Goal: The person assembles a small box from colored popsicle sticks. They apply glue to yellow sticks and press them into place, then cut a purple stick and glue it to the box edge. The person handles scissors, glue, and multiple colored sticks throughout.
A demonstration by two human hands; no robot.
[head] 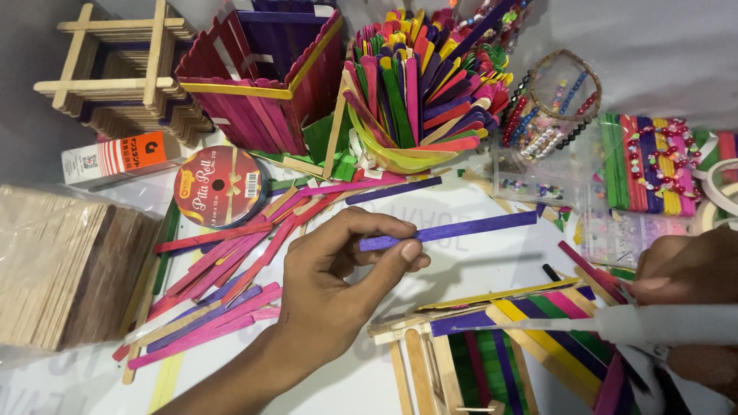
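Observation:
My left hand [338, 277] pinches one end of a purple craft stick [461, 227], holding it level above the white table. My right hand [688, 292] at the right edge grips a white glue gun [661, 323] whose thin nozzle points left over a panel of coloured sticks [530, 338] on plain wooden sticks. The nozzle tip lies near the panel's purple top stick.
A yellow-green cup full of coloured sticks [419, 84] stands at the back, beside a magenta stick box [261, 77] and a plain stick tower [123, 69]. Loose pink sticks [223, 284], a ribbon roll [220, 187], a bagged stack of plain sticks [61, 269] and bead containers [553, 115] surround the hands.

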